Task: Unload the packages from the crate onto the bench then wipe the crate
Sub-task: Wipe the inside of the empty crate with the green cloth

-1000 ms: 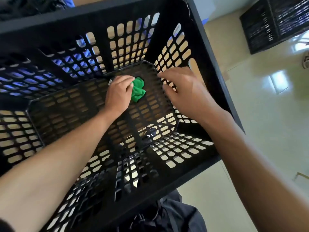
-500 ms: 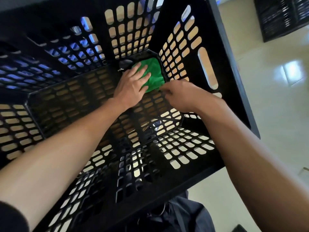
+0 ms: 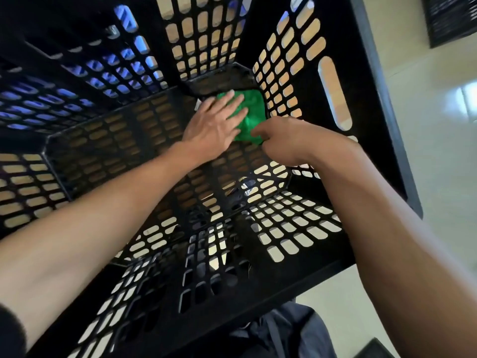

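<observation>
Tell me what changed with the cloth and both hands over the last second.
The green cloth, bunched under the left hand, now lies spread flat toward the black slotted plastic crate's far right corner, fingers flat on it. The right hand dropped to pinch its near edge. Both stay inside the crate.

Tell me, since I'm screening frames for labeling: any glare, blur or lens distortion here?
Head view: wide-angle bending of the crate walls; bright glare on the floor at right; backlit slots, dark interior; slight motion blur, yet the left hand, right hand and green cloth read clearly.
</observation>
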A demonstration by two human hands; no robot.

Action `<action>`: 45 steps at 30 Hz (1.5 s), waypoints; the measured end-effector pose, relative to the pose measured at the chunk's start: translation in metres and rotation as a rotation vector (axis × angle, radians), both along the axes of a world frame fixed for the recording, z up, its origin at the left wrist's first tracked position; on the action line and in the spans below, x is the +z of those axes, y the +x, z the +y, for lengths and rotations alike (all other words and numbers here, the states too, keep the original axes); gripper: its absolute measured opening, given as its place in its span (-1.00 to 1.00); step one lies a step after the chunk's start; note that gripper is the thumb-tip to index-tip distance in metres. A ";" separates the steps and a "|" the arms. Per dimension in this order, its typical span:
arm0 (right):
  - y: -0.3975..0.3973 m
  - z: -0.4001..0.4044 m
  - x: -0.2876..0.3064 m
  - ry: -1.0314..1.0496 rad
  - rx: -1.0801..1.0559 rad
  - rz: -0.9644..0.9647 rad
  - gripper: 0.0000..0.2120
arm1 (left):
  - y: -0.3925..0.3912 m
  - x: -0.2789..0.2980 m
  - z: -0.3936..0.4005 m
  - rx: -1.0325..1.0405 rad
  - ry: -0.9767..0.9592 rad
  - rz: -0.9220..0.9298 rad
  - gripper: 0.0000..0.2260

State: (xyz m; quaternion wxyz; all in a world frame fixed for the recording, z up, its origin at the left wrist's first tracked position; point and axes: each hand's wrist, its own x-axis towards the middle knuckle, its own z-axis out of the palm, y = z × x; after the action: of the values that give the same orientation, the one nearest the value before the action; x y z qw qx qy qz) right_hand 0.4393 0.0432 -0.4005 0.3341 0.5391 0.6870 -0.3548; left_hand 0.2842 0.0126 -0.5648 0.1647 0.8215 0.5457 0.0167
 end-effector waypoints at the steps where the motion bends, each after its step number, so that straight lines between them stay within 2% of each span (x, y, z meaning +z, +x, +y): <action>1: 0.000 0.000 -0.001 0.001 -0.002 0.003 -0.47 | 0.003 0.002 0.009 0.063 -0.023 -0.023 -0.50; 5: -0.002 -0.001 -0.001 -0.022 0.004 -0.015 -0.46 | 0.010 0.008 0.029 0.242 -0.069 -0.149 -0.56; 11: -0.008 -0.002 0.004 -0.032 0.045 -0.005 -0.50 | 0.022 0.010 -0.010 0.225 -0.039 -0.281 -0.70; 17: -0.003 -0.008 0.000 -0.035 0.049 0.044 -0.48 | 0.022 0.006 -0.078 0.056 -0.120 -0.172 -0.68; 19: 0.001 -0.011 -0.003 -0.063 0.052 0.041 -0.49 | 0.014 0.004 -0.075 0.010 -0.094 -0.148 -0.65; 21: 0.008 -0.014 -0.004 -0.086 0.054 0.033 -0.57 | 0.009 0.005 -0.065 -0.021 -0.063 -0.131 -0.59; 25: 0.009 -0.010 -0.005 -0.066 0.084 0.007 -0.66 | 0.010 0.008 -0.057 -0.016 -0.099 -0.064 -0.56; 30: -0.008 -0.004 -0.014 -0.009 0.160 -0.032 -0.57 | 0.003 0.013 -0.054 0.000 -0.189 -0.164 -0.54; 33: -0.007 -0.008 -0.028 -0.017 0.168 -0.037 -0.48 | -0.015 0.018 -0.057 0.011 -0.092 -0.234 -0.49; 36: -0.003 -0.010 -0.043 -0.026 0.226 -0.045 -0.39 | -0.047 0.016 -0.060 0.103 0.064 -0.156 -0.46; 38: -0.005 -0.011 -0.051 0.002 0.281 -0.012 -0.34 | -0.073 0.012 -0.062 0.167 0.057 -0.072 -0.40; 43: -0.029 -0.014 -0.068 0.043 0.378 0.036 -0.26 | -0.109 -0.004 -0.078 0.205 -0.209 0.179 -0.11; 45: -0.039 -0.021 -0.076 0.046 0.385 0.020 -0.25 | -0.110 -0.010 -0.080 0.200 -0.288 0.206 -0.07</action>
State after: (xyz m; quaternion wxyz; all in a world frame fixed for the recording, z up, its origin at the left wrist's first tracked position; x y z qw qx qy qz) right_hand 0.4007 0.0224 -0.4764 0.3766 0.4017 0.7886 -0.2736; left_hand 0.1742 -0.0678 -0.5747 0.2213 0.7284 0.6353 -0.1294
